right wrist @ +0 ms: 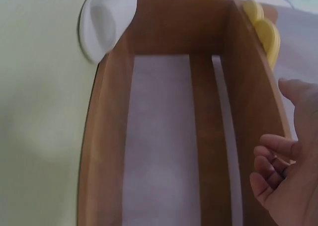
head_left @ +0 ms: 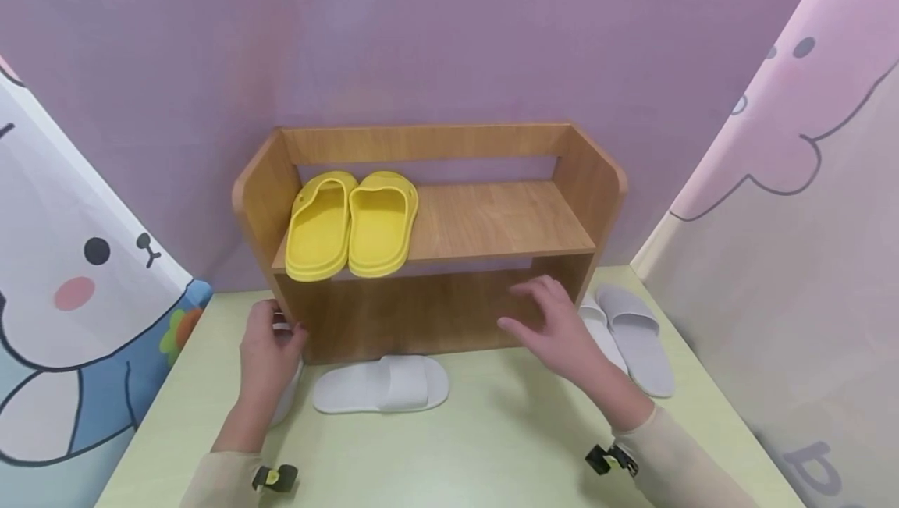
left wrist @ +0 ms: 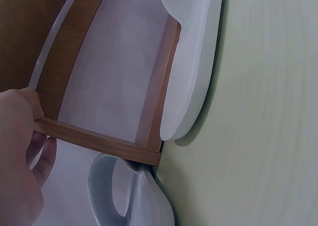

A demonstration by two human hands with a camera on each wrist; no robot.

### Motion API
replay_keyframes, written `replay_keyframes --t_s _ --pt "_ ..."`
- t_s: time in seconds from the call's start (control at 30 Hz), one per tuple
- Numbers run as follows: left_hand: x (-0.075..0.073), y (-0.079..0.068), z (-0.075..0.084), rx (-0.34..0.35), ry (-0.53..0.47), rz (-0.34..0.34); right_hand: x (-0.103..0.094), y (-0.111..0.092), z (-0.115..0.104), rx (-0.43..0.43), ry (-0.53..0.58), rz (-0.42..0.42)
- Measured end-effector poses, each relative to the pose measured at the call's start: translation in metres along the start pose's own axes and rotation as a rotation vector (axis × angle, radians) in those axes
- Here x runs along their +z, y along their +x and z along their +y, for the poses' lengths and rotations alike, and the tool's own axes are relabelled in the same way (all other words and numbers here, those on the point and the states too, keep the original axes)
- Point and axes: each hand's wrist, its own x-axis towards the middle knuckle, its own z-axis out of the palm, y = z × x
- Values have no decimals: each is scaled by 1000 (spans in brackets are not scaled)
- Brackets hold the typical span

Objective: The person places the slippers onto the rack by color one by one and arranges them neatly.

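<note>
A small wooden shoe rack point(head_left: 492, 219) stands against the back, with a pair of yellow clogs point(head_left: 379, 235) side by side on the left of its upper shelf. My left hand point(head_left: 263, 356) grips the front edge of the rack's left side panel, its thumb inside and fingers outside in the left wrist view. Before the rack's lower front lies a white slipper point(head_left: 351, 389) on its own. Another pale slipper point(left wrist: 154, 201) sits outside the left panel, partly hidden by the hand. My right hand point(head_left: 558, 328) hovers before the rack's right end, fingers loosely bent and holding nothing.
To the right of the rack lie a grey slipper point(head_left: 644, 352) and a white slipper point(head_left: 604, 336), the latter partly covered by my right arm. Everything rests on a pale green tabletop point(head_left: 477, 453). Printed cloth point(head_left: 91, 297) hangs at both sides, and purple cloth point(head_left: 435, 40) behind.
</note>
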Motion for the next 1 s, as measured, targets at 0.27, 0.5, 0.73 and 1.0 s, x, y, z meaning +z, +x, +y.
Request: replay_keyframes --t_s 0.27,0.5,0.73,1.0 --pt "3 -1 -1 -9 2 -6 -14 -24 35 -5 -66 17" --pt "2 -1 1 -12 2 -14 -21 -43 58 15 -109 40" --pt "2 -1 1 -7 16 -9 -28 -57 74 80 -136 76" --pt "1 -1 2 -12 12 -7 -32 -70 91 152 -177 110"
